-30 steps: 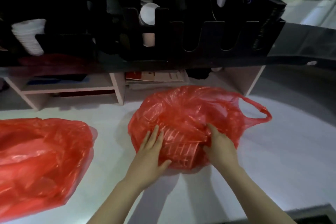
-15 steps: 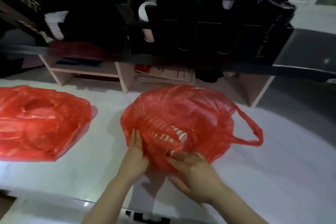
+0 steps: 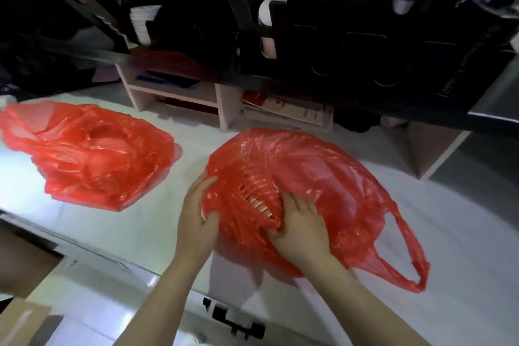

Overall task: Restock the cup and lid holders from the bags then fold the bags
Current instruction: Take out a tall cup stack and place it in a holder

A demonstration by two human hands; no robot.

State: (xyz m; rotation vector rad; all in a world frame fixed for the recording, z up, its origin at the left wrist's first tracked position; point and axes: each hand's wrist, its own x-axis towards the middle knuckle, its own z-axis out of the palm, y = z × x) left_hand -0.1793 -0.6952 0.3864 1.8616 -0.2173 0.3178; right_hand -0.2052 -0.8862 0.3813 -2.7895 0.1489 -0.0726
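Spotter: Your left grip (image 3: pixel 196 222) is closed on the near bag (image 3: pixel 323 174), with thumb and fingers pinching the red plastic at its left edge. Your right grip (image 3: pixel 300 229) has its fingers curled in at the opening, against what looks like a stack of cups (image 3: pixel 257 195). I can't tell whether you have the stack itself or only film.

Lead: That's the first risk, I'd say. If you pull with film caught under your right fingers, the bag comes along with the stack. Your left pinch on thin plastic may then slip or tear it.

Spotter: The stack lies on its side inside the bag, its rims showing in the gap between your grips. The bag rests on the worktop (image 3: pixel 463 233). A long nested stack lifted from one end could bend and part, and loose cups would roll on that smooth surface.

Lead: Mind the handle loop (image 3: pixel 393 275) too, lying on the right side near your forearm. It could snag your wrist as you draw out.

Spotter: Further out, the second bag (image 3: pixel 92 154) sits well apart to your left, bulky enough to have something in it. The holder (image 3: pixel 362 48) is up on the shelf behind. It's dark and its slots are hard to read, with one white stack (image 3: pixel 265 17) showing.

Lead: So you'd be reaching up into poor light, where a rim catching a slot edge could knock the stack askew. The restock looks barely begun, and neither bag is ready to fold.
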